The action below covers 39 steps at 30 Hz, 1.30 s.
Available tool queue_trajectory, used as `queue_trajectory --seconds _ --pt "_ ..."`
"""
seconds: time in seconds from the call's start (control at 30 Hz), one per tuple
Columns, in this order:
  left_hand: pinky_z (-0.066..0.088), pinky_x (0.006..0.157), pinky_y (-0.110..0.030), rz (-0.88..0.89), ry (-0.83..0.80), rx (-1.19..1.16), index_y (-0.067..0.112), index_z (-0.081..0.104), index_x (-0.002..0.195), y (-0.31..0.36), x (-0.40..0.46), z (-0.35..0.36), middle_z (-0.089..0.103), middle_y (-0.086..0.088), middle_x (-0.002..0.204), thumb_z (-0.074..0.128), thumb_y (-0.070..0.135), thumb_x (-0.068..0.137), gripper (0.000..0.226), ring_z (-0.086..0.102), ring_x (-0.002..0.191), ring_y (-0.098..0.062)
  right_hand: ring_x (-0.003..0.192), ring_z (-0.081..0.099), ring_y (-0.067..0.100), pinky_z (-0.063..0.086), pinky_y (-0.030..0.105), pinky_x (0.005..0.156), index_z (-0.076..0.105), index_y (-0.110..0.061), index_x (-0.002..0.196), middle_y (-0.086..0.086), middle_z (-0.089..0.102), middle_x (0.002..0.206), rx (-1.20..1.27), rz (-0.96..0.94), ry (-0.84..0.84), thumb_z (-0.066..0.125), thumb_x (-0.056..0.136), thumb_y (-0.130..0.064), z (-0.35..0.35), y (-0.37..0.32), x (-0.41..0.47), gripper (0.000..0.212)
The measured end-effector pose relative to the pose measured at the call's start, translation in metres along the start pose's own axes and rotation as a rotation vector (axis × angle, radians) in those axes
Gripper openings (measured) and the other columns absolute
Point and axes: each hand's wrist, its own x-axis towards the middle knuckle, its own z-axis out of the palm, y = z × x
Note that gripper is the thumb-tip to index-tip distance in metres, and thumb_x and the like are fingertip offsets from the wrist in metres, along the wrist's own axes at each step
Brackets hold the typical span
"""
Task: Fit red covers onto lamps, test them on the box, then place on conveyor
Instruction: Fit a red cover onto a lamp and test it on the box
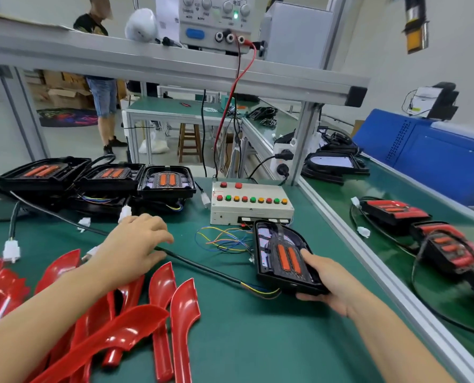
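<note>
My right hand [331, 283] grips the near edge of a black lamp [283, 258] with two orange strips, lying uncovered in front of the test box [251, 203]. The lamp's black cable [202, 268] runs left across the green mat. My left hand [136, 243] hovers over that cable with loosely bent fingers; whether it holds the cable I cannot tell. A pile of red covers [114, 319] lies at the near left. Several uncovered black lamps [97, 178] are stacked at the far left. Lamps fitted with red covers [423, 230] lie on the conveyor [396, 189] at the right.
White cable plugs [11, 251] lie on the mat at the left. Thin coloured wires [224, 239] spread in front of the test box. An aluminium rail [363, 261] divides the bench from the conveyor. A power supply [216, 20] sits on the overhead shelf. A person stands far back left.
</note>
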Motion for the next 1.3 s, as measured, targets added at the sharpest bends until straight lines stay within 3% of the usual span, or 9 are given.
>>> queue_trajectory --seconds 0.07,0.2,0.43,0.6,0.7,0.9,0.97,1.07,1.3 --pt "0.038 0.088 -0.036 -0.033 -0.026 0.043 0.026 0.070 0.107 -0.002 -0.009 -0.005 0.064 0.005 0.106 0.072 0.008 0.071 0.040 0.058 0.105 -0.023 0.059 0.069 0.014 0.054 0.028 0.050 0.069 -0.016 0.101 0.002 0.074 0.075 -0.029 -0.008 0.021 0.047 0.100 -0.041 0.000 0.000 0.002 0.033" --pt "0.028 0.096 -0.027 -0.195 -0.326 0.312 0.045 0.046 0.131 -0.031 -0.019 -0.010 0.048 0.022 0.130 0.049 0.018 0.083 0.054 0.037 0.126 -0.008 0.059 0.069 0.015 0.055 0.028 0.052 0.069 -0.016 0.099 0.003 0.074 0.075 -0.046 -0.019 0.016 0.050 0.099 -0.040 0.001 0.000 0.002 0.031" --pt "0.038 0.083 -0.026 -0.428 -0.311 0.452 0.045 0.060 0.114 -0.082 -0.022 -0.014 0.060 0.015 0.112 0.054 0.034 0.088 0.029 0.049 0.109 -0.012 0.062 0.067 0.020 0.056 0.030 0.054 0.067 -0.012 0.105 0.007 0.074 0.079 -0.066 -0.046 0.009 0.050 0.099 -0.039 0.003 0.001 0.002 0.033" --pt "0.048 0.075 -0.036 -0.535 -0.129 0.214 0.022 0.069 0.108 -0.082 -0.023 -0.007 0.061 -0.003 0.102 0.050 0.019 0.094 0.023 0.060 0.099 -0.026 0.066 0.070 0.020 0.057 0.031 0.055 0.068 -0.013 0.106 0.009 0.076 0.085 -0.068 -0.040 0.000 0.051 0.098 -0.039 0.001 0.002 0.003 0.033" --pt "0.049 0.063 -0.042 -0.455 0.155 0.183 0.006 0.072 0.096 -0.071 -0.022 -0.017 0.062 -0.015 0.085 0.065 0.002 0.084 0.014 0.060 0.079 -0.035 0.066 0.071 0.020 0.057 0.032 0.056 0.068 -0.013 0.107 0.010 0.076 0.088 -0.077 -0.041 -0.009 0.050 0.098 -0.040 0.003 0.001 0.004 0.033" --pt "0.045 0.053 -0.040 -0.349 0.519 0.324 0.000 0.071 0.095 -0.062 -0.023 -0.035 0.062 -0.018 0.080 0.070 -0.011 0.074 0.024 0.056 0.064 -0.034 0.066 0.071 0.021 0.057 0.032 0.056 0.068 -0.013 0.108 0.011 0.076 0.090 -0.086 -0.042 -0.023 0.049 0.099 -0.039 0.010 -0.001 0.005 0.033" --pt "0.041 0.048 -0.036 -0.296 0.526 0.366 0.003 0.071 0.091 -0.057 -0.022 -0.038 0.059 -0.014 0.074 0.061 0.001 0.084 0.012 0.054 0.060 -0.031 0.067 0.070 0.022 0.057 0.032 0.055 0.068 -0.013 0.108 0.012 0.076 0.090 -0.094 -0.049 -0.024 0.049 0.099 -0.038 0.009 -0.002 0.005 0.033" --pt "0.040 0.047 -0.035 -0.233 0.474 0.389 0.005 0.069 0.078 -0.054 -0.025 -0.040 0.055 -0.010 0.065 0.044 0.015 0.086 0.028 0.052 0.057 -0.030 0.066 0.071 0.021 0.057 0.031 0.055 0.068 -0.015 0.108 0.011 0.076 0.090 -0.105 -0.048 -0.016 0.049 0.099 -0.039 0.007 -0.003 0.003 0.032" --pt "0.044 0.048 -0.035 -0.097 0.607 0.317 0.004 0.072 0.089 -0.039 -0.023 -0.045 0.062 -0.009 0.072 0.045 0.005 0.084 0.028 0.056 0.060 -0.030 0.058 0.068 0.021 0.054 0.029 0.050 0.067 -0.013 0.107 0.009 0.075 0.081 -0.128 -0.074 0.023 0.050 0.099 -0.037 0.006 -0.006 0.001 0.030"
